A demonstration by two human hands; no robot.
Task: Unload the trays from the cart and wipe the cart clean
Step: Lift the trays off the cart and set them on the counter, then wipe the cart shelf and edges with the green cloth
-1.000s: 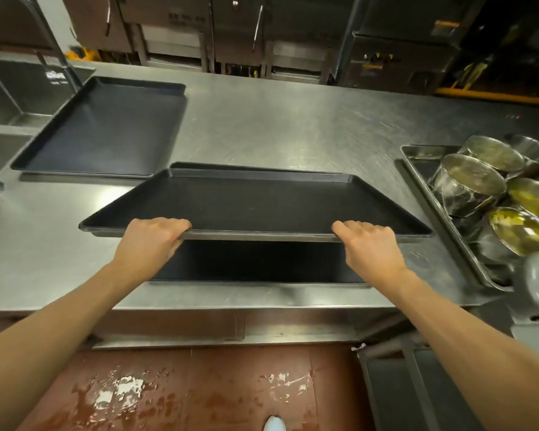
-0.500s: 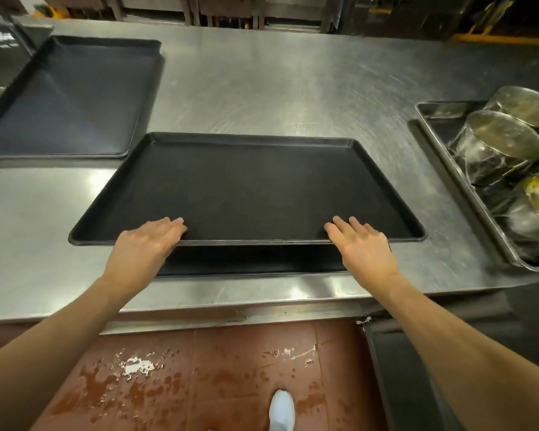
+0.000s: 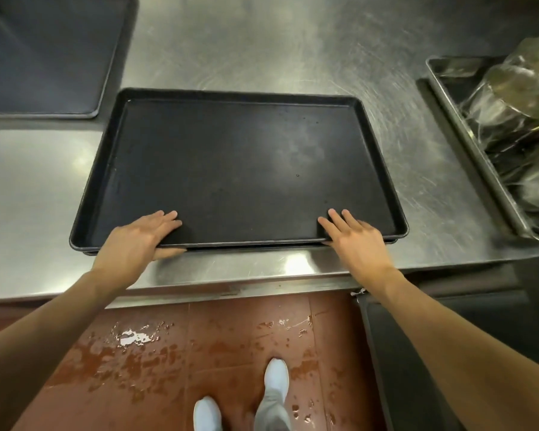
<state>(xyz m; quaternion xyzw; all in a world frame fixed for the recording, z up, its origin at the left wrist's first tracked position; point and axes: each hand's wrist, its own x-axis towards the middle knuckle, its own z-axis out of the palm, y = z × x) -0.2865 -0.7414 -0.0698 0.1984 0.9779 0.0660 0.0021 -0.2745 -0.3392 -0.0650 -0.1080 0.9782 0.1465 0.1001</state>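
A: Both hands are lying across the near rim of the black tray [image 3: 240,169]. The left hand [image 3: 137,241] is resting with fingers straight over the rim and its thumb tucked along the edge below; the right hand [image 3: 353,241] is lying flat, fingers spread a little. Neither is pinching anything.

B: And the tray?

A: It is sitting on a second tray [image 3: 199,249], whose edge is peeking out just under the fingers, both on the steel counter [image 3: 262,42].

B: What is worrying you?

A: The stack is sitting close to the counter edge on the wrist side. If the hands are dragging back as they lift off, I judge the top tray could be sliding toward the wet floor [image 3: 175,353].

B: Any writing?

A: None that I can read.
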